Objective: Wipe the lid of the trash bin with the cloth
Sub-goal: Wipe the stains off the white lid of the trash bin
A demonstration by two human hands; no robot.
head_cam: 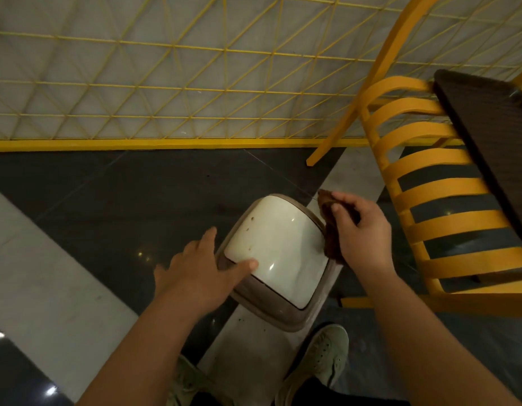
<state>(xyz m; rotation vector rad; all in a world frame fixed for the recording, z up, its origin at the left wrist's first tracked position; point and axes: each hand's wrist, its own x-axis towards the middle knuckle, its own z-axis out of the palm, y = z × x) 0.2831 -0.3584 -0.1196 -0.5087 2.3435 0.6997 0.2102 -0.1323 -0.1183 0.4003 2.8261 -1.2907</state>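
Note:
A small trash bin stands on the floor in front of my feet, with a cream domed lid [279, 247] set in a brown rim [286, 319]. A few dark spots mark the lid's left side. My left hand [201, 269] is open, its fingers spread, with the thumb resting on the lid's left front corner. My right hand [361, 230] holds a dark brown cloth [330, 230] bunched in its fingers. The cloth hangs along the lid's right edge, and I cannot tell whether it touches the lid.
A yellow slatted chair [441, 194] with a dark seat cushion [488, 136] stands close on the right. A yellow lattice fence [177, 71] runs across the back. The floor is dark and pale tiles [122, 194]. My two shoes [324, 356] are just behind the bin.

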